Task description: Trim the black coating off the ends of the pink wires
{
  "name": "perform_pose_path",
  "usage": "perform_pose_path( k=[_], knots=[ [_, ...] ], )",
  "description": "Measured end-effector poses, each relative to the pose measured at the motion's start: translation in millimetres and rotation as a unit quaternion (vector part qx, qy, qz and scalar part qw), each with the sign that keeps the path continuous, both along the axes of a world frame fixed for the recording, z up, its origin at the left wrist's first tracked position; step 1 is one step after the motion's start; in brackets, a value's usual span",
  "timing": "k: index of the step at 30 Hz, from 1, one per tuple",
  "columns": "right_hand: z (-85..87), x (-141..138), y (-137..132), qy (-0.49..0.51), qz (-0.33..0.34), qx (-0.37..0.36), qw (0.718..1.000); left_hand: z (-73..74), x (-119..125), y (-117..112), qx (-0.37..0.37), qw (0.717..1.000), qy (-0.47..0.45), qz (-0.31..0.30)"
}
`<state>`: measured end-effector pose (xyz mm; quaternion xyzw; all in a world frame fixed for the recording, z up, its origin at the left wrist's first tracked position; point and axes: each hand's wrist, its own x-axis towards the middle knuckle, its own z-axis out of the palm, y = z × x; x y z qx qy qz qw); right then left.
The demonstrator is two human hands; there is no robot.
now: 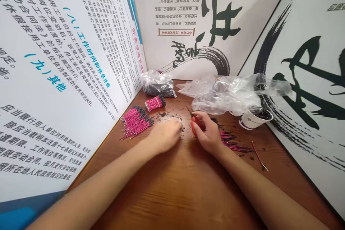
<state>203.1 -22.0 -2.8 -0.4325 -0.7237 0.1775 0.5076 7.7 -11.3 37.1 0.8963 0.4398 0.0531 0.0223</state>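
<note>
My left hand [165,135] is closed low over the table among small black bits [172,116]; what its fingers hold, if anything, is hidden. Beside it, my right hand [207,132] is closed around a small red object [193,125] with a dark upper end, its kind unclear. Pink wires [229,140] with dark ends lie under and beyond the right hand. Left of my left hand spreads a loose pile of pink wires [136,122] with black ends. Behind that pile lies a bundle of similar wires [154,103], tied with a white band.
A clear bag of black pieces [159,88] stands at the back left. Crumpled clear plastic bags [226,93] lie at the back right, near a tilted white cup [255,119] of black pieces. A single wire [260,156] lies at right. Printed panels enclose the wooden table [183,190].
</note>
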Motion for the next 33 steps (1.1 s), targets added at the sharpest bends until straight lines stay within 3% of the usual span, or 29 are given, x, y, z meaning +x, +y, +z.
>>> perform_pose_path(
  k=[2,4,8,14,21,23,27,33],
  knots=[
    [1.7,4.1,3.9,0.059,-0.016,0.002,0.998,-11.5,28.9,-8.3,0.002,0.995,-0.028,-0.093],
    [2.0,7.3,7.0,0.114,-0.034,0.004,0.993,-21.4,49.6,-9.7,0.021,0.990,-0.047,-0.132],
    [-2.2,10.2,10.3,0.144,-0.049,0.002,0.988,-33.1,65.6,-2.7,0.008,0.988,-0.064,-0.140],
    [-10.4,10.8,12.5,0.146,-0.038,-0.011,0.989,-30.4,60.2,-2.7,-0.053,0.992,-0.059,-0.101],
    [-11.4,10.1,12.7,0.137,-0.036,-0.019,0.990,2.5,20.7,-4.9,-0.043,0.994,0.095,-0.021],
    [-12.6,10.4,13.2,0.133,-0.036,-0.017,0.990,7.7,14.7,-5.8,-0.030,0.995,0.095,-0.007],
    [-13.0,10.5,12.0,0.117,-0.031,-0.019,0.993,-2.9,25.4,-7.4,-0.026,0.997,0.030,-0.061],
    [-8.2,8.9,6.1,0.063,-0.026,-0.001,0.998,-22.2,36.2,-6.7,-0.012,0.998,-0.015,-0.053]
  ],
)
